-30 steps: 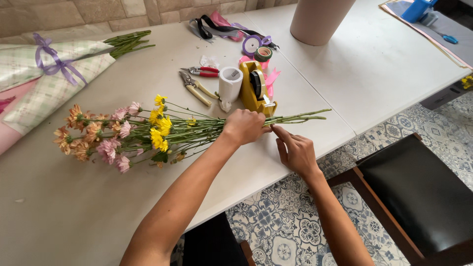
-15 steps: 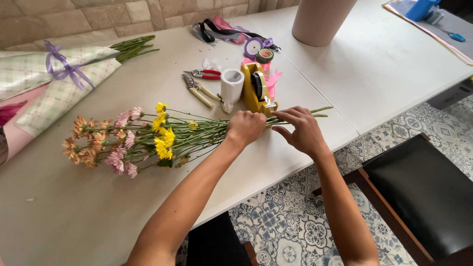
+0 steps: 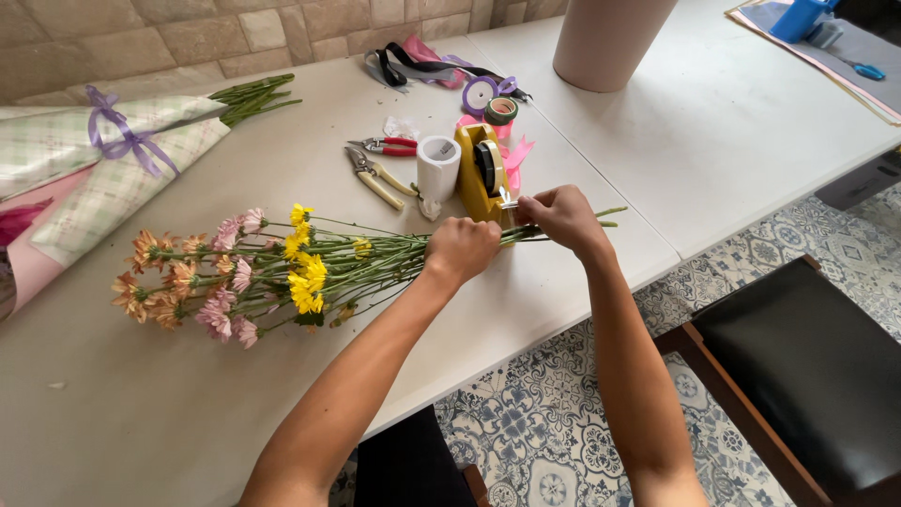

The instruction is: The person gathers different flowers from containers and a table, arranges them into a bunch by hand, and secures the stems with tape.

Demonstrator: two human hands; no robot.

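Note:
A loose bunch of yellow, pink and orange flowers (image 3: 244,272) lies on the white table (image 3: 169,413), stems pointing right. My left hand (image 3: 462,249) is closed around the green stems (image 3: 394,258) near their middle. Just to its right, my right hand (image 3: 561,216) pinches at the front of the yellow tape dispenser (image 3: 481,174), right above the stem ends. Whether tape is between its fingers cannot be made out.
Behind the dispenser lie a white tape roll (image 3: 437,167), two pairs of pliers (image 3: 380,160), ribbon spools (image 3: 488,99) and a pink cylinder (image 3: 610,42). A wrapped bouquet with a purple bow (image 3: 113,150) lies far left. A dark chair (image 3: 807,366) stands at the right.
My right hand rose from the table edge beside the stems up to the front of the tape dispenser. My left hand kept its hold on the stems.

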